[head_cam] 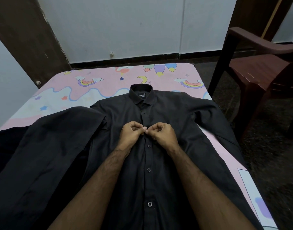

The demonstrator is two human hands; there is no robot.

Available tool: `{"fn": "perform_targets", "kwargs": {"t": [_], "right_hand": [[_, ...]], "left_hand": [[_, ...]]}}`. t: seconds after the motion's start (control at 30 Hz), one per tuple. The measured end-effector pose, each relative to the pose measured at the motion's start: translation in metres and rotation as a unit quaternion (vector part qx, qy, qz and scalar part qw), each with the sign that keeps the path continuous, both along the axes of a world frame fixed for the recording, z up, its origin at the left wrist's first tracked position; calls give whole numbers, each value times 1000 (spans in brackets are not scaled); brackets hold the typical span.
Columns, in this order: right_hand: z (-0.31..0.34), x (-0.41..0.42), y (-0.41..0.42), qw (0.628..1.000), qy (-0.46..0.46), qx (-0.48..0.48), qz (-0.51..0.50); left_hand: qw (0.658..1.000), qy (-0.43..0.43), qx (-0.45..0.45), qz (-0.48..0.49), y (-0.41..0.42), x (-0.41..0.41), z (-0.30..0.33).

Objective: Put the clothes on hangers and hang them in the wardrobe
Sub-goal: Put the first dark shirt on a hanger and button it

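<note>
A black button-up shirt [167,113] lies flat, front up, on the bed, collar pointing away from me and sleeves spread to both sides. My left hand [131,134] and my right hand [160,134] meet at the shirt's placket just below the chest, each pinching the fabric edge between thumb and fingers at a button. Several buttons below my hands are fastened. No hanger is in view.
The bed carries a pink sheet [92,87] printed with rainbows and stars. A second dark garment [8,143] lies at the bed's left edge. A brown plastic chair [261,70] stands at the right on the dark floor. A white wall and a dark wooden frame [28,35] stand beyond.
</note>
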State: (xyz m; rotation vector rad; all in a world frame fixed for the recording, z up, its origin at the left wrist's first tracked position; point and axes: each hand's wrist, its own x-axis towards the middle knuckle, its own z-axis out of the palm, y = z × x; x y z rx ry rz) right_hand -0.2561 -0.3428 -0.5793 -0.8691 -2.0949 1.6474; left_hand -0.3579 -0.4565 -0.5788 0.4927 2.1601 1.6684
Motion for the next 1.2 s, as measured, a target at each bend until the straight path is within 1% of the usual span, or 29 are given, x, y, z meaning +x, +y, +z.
{"fn": "perform_targets", "kwargs": {"t": [0.07,0.17,0.3,0.37,0.43,0.5,0.53,0.57,0.6,0.63,0.67,0.7,0.73,0.77,0.8,0.83,0.9,0.97,1.0,1.07,1.13,1.2], "right_hand": [[0,-1,2,1000,11,-27,9],[-2,-4,3,1000,-2,-7,-2],[-4,-10,1,998,-39,29,-25],[-2,-11,1,999,-38,28,-27],[-2,-7,1,1000,-17,14,-18],[2,2,3,1000,12,-24,10],[5,10,6,998,25,-43,30],[9,20,11,998,33,-40,46],[13,32,18,998,32,6,54],[17,48,27,994,16,91,57],[20,66,35,979,-20,197,56],[22,87,42,950,-65,300,56],[23,108,45,921,-107,370,60],[25,128,46,903,-144,401,63],[26,146,43,892,-175,412,59],[25,161,39,885,-204,416,47],[29,182,29,876,-252,410,1],[38,195,18,870,-296,393,-41],[44,200,12,873,-306,377,-40],[54,209,2,894,-300,332,-15],[64,224,-6,900,-322,295,-4],[73,244,-9,905,-335,257,-46]], "left_hand": [[999,28,-14,7,0,-2,-4],[998,46,-27,13,2,1,-7],[1000,26,-5,14,3,-2,-9],[1000,24,-9,2,3,-3,-8],[995,76,-53,-23,0,1,-8],[980,166,-97,-52,-5,9,-13],[971,201,-113,-62,-8,14,-15],[965,221,-126,-69,-13,19,-16],[961,230,-133,-75,-17,22,-15],[959,233,-137,-84,-21,25,-12],[957,234,-145,-96,-26,29,-7],[950,242,-164,-111,-32,34,-2],[937,263,-193,-126,-40,41,3],[918,292,-228,-141,-50,49,6],[897,321,-262,-155,-63,57,6],[874,344,-299,-167,-77,67,5],[838,359,-371,-175,-109,88,-1],[823,363,-400,-178,-139,110,-4],[818,361,-408,-184,-153,121,-2],[805,361,-425,-203,-176,139,3],[791,359,-442,-226,-194,154,10],[771,359,-466,-245,-206,166,19]]}}
